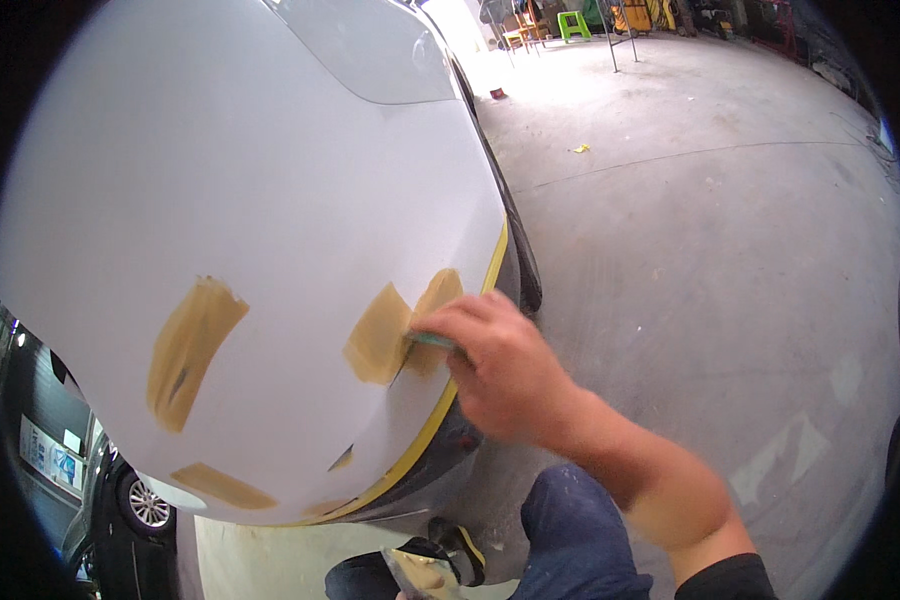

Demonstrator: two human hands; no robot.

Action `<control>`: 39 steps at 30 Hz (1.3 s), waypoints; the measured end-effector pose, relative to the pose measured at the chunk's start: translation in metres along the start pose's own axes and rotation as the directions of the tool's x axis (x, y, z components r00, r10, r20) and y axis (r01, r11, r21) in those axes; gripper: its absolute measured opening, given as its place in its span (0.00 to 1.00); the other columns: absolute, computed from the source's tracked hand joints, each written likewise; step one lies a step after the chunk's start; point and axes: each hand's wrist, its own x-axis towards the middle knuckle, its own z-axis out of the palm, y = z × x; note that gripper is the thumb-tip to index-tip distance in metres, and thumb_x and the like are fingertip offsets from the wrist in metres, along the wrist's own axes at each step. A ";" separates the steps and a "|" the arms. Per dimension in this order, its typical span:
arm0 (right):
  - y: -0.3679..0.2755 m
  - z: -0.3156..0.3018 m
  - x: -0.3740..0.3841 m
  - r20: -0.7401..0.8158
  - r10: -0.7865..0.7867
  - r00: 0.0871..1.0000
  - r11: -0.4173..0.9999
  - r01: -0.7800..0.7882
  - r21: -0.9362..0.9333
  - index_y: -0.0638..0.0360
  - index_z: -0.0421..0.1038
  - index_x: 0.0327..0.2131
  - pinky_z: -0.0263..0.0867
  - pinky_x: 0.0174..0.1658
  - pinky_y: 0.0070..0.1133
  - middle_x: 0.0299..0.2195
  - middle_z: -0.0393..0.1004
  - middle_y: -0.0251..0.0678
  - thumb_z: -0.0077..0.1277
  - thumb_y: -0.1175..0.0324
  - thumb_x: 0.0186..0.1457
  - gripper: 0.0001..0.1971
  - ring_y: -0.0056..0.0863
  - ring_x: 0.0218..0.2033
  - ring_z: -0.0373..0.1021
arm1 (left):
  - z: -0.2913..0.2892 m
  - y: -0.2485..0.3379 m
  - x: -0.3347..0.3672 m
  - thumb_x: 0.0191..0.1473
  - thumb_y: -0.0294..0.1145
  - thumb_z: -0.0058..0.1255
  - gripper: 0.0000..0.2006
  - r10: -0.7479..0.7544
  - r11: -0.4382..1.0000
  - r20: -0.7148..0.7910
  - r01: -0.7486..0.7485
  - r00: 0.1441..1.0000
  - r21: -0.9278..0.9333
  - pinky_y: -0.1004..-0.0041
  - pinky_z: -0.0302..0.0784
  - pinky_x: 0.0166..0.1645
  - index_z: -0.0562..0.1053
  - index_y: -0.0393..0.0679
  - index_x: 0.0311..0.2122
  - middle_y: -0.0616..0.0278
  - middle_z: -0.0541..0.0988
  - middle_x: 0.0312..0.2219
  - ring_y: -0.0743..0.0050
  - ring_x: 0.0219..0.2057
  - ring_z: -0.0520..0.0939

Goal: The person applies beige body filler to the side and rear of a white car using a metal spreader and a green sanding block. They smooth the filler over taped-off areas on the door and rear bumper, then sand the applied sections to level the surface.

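Note:
My right hand (502, 365) is closed on a thin greenish putty spreader (432, 339), its edge against the white car bumper (300, 260). It works at a tan putty patch (436, 292) near the yellow tape edge, partly hidden by my fingers. Just left of that lies another tan patch (375, 335). Farther left is a long curved patch (192, 355) with a dark streak, and below it a flat strip of putty (224, 486). At the bottom edge a putty board (425, 574) with tan paste on it is held up; only a sliver of my left hand shows beside it.
Yellow masking tape (432, 424) borders the bumper above dark trim. My bent knee (580, 525) is close below my right forearm. A dark car's wheel (148, 503) shows at lower left. Far back on the concrete floor stand a green stool (573, 25) and wooden chairs.

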 end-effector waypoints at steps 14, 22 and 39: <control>0.046 -0.020 0.030 -0.152 0.198 0.968 0.980 -0.190 0.067 0.66 0.77 0.44 0.69 0.49 0.33 0.39 0.78 0.50 0.50 0.78 0.56 0.12 0.48 0.43 0.75 | 0.000 0.011 0.000 0.71 0.44 0.34 0.23 0.005 1.000 0.009 -0.005 1.000 0.026 0.70 0.72 0.50 0.72 0.34 0.53 0.59 0.79 0.44 0.69 0.44 0.78; -0.021 -0.011 -0.020 0.120 0.037 0.992 0.980 -0.059 0.189 0.61 0.75 0.47 0.69 0.48 0.32 0.40 0.77 0.47 0.52 0.81 0.54 0.16 0.44 0.43 0.73 | -0.002 0.003 0.000 0.70 0.43 0.36 0.21 0.117 0.988 -0.032 -0.113 0.993 0.102 0.72 0.73 0.50 0.72 0.34 0.53 0.60 0.80 0.44 0.71 0.44 0.79; -0.035 0.004 -0.170 0.458 0.706 0.540 0.001 -0.648 0.762 0.66 0.72 0.49 0.68 0.48 0.26 0.45 0.75 0.41 0.53 0.81 0.57 0.15 0.28 0.43 0.72 | 0.016 0.056 0.013 0.66 0.47 0.46 0.21 0.426 0.864 -0.066 -0.383 0.902 0.327 0.73 0.68 0.24 0.71 0.38 0.29 0.61 0.74 0.18 0.75 0.18 0.71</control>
